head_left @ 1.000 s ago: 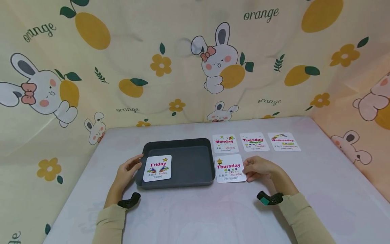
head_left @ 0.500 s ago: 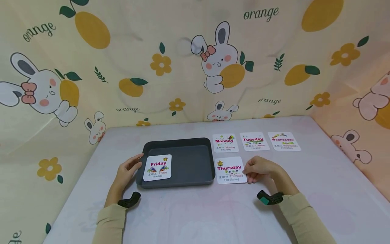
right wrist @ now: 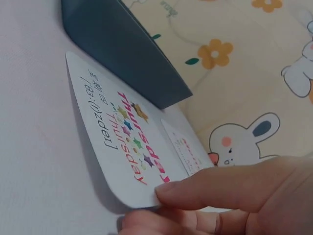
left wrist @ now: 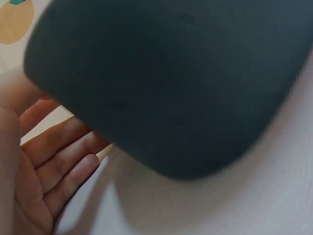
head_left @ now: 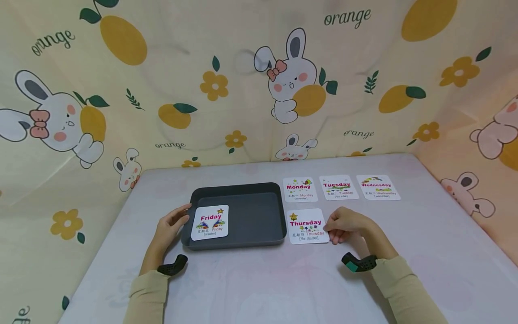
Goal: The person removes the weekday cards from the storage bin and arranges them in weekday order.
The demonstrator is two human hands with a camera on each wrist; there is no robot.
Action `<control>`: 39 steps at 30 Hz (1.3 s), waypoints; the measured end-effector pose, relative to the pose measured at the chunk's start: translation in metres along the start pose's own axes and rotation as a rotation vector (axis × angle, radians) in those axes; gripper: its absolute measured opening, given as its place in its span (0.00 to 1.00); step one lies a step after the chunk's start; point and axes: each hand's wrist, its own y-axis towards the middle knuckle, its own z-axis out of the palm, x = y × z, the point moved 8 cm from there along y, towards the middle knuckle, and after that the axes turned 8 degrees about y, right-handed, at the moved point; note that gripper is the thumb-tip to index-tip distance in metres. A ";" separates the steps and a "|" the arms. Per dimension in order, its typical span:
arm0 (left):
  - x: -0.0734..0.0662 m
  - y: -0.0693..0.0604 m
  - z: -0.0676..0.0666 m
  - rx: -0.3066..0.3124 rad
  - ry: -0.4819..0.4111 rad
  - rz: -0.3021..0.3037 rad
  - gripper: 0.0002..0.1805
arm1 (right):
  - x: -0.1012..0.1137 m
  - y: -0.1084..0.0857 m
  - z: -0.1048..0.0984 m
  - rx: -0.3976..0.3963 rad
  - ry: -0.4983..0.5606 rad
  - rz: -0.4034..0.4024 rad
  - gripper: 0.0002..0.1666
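My right hand (head_left: 348,222) pinches the right edge of the Thursday card (head_left: 306,221) between thumb and fingers. In the right wrist view this Thursday card (right wrist: 117,132) stands slightly off the table along its near side, with a shadow below. My left hand (head_left: 170,227) is at the left side of a dark grey tray (head_left: 255,220), its fingers loosely bent against the rim. The left wrist view shows those fingers (left wrist: 68,161) reaching to the tray's wall (left wrist: 171,98), which hides their tips. A Friday card (head_left: 210,223) lies inside the tray at the left.
Behind the Thursday card, a row holds the Monday card (head_left: 300,190), the Tuesday card (head_left: 339,187) and the Wednesday card (head_left: 378,187). All lie on the pale tabletop (head_left: 243,283). A rabbit-and-orange patterned cloth (head_left: 243,108) rises at the back and sides.
The Thursday card has shifted slightly toward me and to the right, leaving a wider gap to the Monday card and the tray. The left hand and tray look unmoved.
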 end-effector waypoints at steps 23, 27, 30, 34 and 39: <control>0.002 0.001 0.001 0.010 0.003 0.009 0.25 | 0.037 0.004 0.007 0.100 0.325 -0.188 0.23; 0.002 0.002 0.001 0.007 0.007 0.015 0.25 | 0.049 0.004 0.018 0.099 0.383 -0.179 0.22; 0.001 0.002 0.000 0.007 0.006 0.013 0.25 | 0.060 0.004 0.028 0.113 0.404 -0.183 0.19; 0.001 0.001 0.001 0.009 0.002 0.005 0.25 | 0.073 0.006 0.044 0.156 0.425 -0.219 0.14; 0.001 0.000 0.001 0.013 -0.022 0.000 0.25 | 0.088 0.009 0.062 0.214 0.458 -0.253 0.12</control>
